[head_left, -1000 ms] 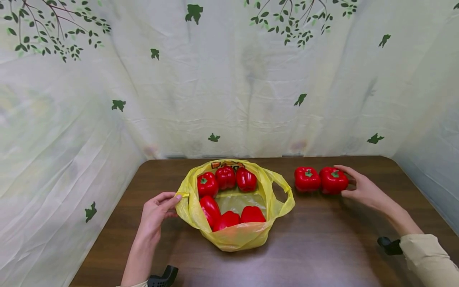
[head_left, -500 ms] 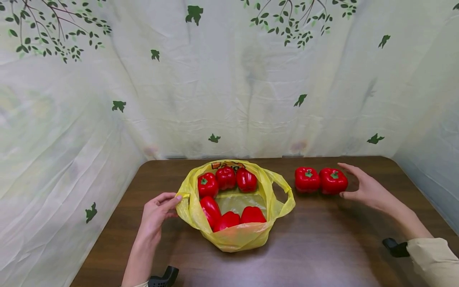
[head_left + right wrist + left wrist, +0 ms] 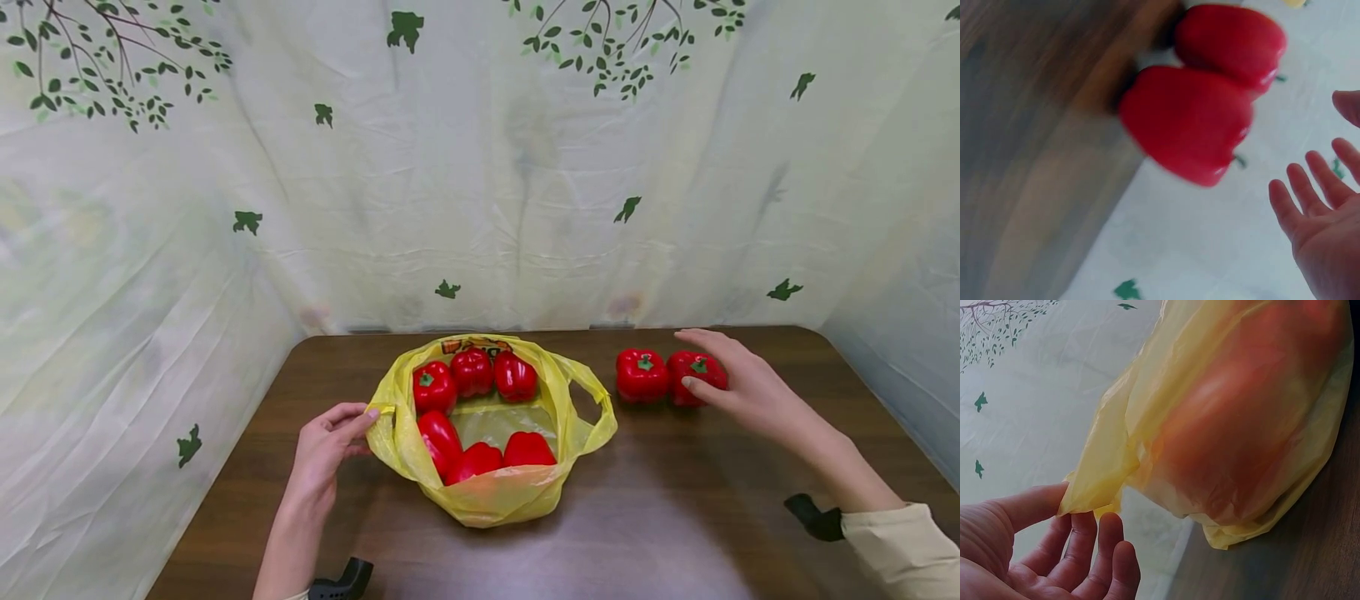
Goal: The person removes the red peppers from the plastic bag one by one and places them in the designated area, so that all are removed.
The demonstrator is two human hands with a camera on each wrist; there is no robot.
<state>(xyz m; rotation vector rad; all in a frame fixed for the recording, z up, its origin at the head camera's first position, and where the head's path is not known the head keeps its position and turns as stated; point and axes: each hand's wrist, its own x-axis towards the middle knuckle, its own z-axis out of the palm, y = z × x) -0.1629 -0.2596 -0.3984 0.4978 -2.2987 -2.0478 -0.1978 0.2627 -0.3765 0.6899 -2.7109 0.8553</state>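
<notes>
My left hand (image 3: pixel 326 446) pinches the left handle of a yellow plastic bag (image 3: pixel 498 504) between thumb and fingers; the left wrist view shows the thin film (image 3: pixel 1094 481) at the thumb tip. Inside the wide-mouthed bag lie several red bell peppers (image 3: pixel 435 387) around its wall. Two more red bell peppers stand side by side right of the bag, a left one (image 3: pixel 642 375) and a right one (image 3: pixel 693 371). Over the right one, my right hand (image 3: pixel 750 387) hovers with fingers spread, partly covering it. In the right wrist view its fingers (image 3: pixel 1316 181) are apart from both peppers.
A dark brown wooden table (image 3: pixel 637 525) bears everything. Behind it and along both sides hangs a pale curtain (image 3: pixel 480 200) with printed leaves. The bag's right handle loop (image 3: pixel 592 408) sticks out toward the two peppers.
My right hand drew back to the right from beside the right pepper, then rose and came left over it. Left hand, bag and peppers have stayed in place.
</notes>
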